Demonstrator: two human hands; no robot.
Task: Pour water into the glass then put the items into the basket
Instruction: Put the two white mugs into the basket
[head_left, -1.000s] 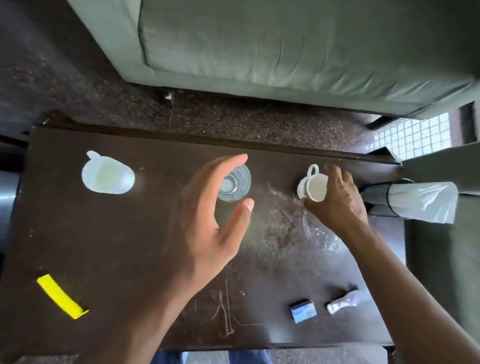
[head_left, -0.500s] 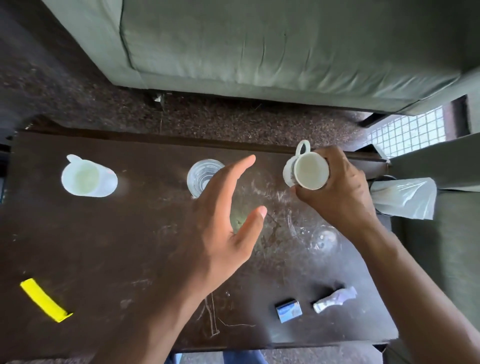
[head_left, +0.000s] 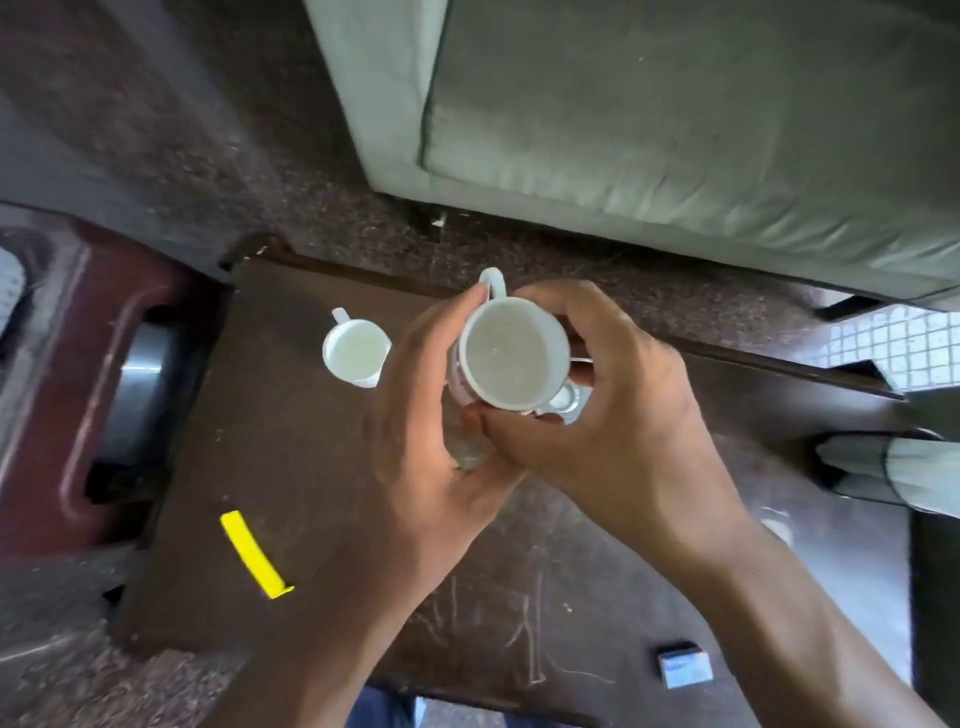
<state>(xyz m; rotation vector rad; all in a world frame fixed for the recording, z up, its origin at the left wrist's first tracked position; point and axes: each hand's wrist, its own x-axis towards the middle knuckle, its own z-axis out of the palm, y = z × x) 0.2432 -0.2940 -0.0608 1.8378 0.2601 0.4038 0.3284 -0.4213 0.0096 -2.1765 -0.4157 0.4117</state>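
Since the view looks straight down, near things sit at 6 o'clock and far ones at 12. Nearest, at about 5 o'clock on the table (head_left: 291, 467), one small blue box (head_left: 684, 668) lies flat. At 8 o'clock lies one yellow strip (head_left: 254, 554), well apart from the hands.

Mid-frame, both hands meet over the table. The left hand (head_left: 415, 447) curls around the clear glass (head_left: 470, 449), of which only a lower patch and a bit of rim at 3 o'clock of the cup show; the grip is probably there to steady it for the pour. The right hand (head_left: 608, 415) holds the white cup (head_left: 511, 353) with thumb below and fingers wrapped over the far side, handle pointing to 12 o'clock. The cup sits directly above the glass, mouth up and close to level, so I judge the pour not yet begun. Can't tell if water is inside; the interior looks pale.

At 3 o'clock, off the table edge, is the dark mesh basket (head_left: 852, 467) with a white liner, partly cut off; items go there afterwards. Just left of the hands, at 10 o'clock, a second white cup (head_left: 356, 349) stands upright on the table, untouched.

Farthest, at 12 o'clock, a green sofa (head_left: 675, 114) sits on speckled floor.

Count: two white cups, one glass, one basket, one box, one yellow strip, two hands.
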